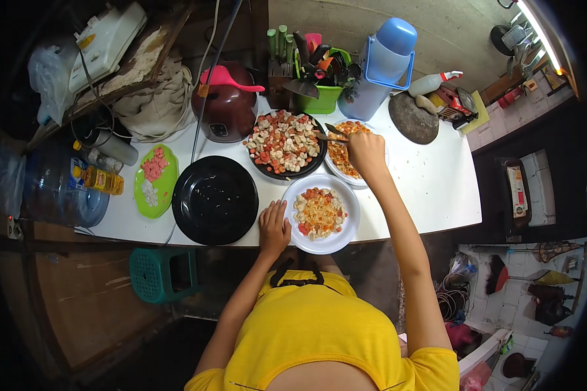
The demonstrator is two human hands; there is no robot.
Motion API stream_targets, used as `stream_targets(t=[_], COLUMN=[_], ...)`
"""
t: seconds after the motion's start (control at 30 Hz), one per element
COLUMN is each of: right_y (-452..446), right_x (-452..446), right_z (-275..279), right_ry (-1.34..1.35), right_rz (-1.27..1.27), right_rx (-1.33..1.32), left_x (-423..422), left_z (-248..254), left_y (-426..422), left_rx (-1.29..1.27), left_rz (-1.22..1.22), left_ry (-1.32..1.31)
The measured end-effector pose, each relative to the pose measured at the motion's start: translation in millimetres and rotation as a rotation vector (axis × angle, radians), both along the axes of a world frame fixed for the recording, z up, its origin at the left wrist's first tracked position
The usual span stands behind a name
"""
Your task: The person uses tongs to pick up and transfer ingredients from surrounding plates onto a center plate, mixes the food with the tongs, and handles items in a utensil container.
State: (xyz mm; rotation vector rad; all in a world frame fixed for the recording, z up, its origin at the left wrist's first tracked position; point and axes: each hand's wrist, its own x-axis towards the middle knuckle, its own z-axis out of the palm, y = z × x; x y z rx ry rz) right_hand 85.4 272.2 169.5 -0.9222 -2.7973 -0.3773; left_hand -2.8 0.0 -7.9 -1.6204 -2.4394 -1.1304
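My right hand [366, 155] is closed around a pair of dark tongs [332, 135], whose two prongs reach left over a white plate [387, 159] of shredded orange and yellow food [343, 156]. My left hand [274, 228] lies flat at the table's front edge, fingers outstretched, beside a nearer white plate [350, 229]. That plate bears pale and reddish pieces topped with yellow shreds [322, 213]. Behind it, a black plate [265, 171] is heaped with chopped pale and red pieces [285, 142]. To the left sits a bare black plate [215, 201].
A green plate [156, 206] with pink and white bits is at the left, near an oil bottle [104, 181]. A rice cooker [224, 111], a green utensil holder [321, 101] and a blue thermos [378, 75] line the back. A dark round stone mortar [411, 120] stands at right.
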Motion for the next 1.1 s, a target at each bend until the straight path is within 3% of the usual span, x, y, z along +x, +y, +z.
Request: stream_targets(t=[0.1, 0.23, 0.7, 1.1], right_y=[17, 23, 69, 52], right_x=[-15, -28, -24, 25], right_z=[-9, -11, -21, -53], right_ry=[0.027, -0.047, -0.198, 0.115], right_rz=[0.002, 0.041, 0.203, 0.143], right_rx=[-0.100, -0.041, -0.377, -0.467], left_x=[1, 1, 3, 7], left_z=[2, 4, 6, 13], left_y=[-1, -1, 0, 3], left_rx=[-0.005, 0.000, 0.008, 0.001], left_rz=[0.008, 0.015, 0.051, 0.080], left_ry=[-0.012, -0.020, -0.004, -0.013])
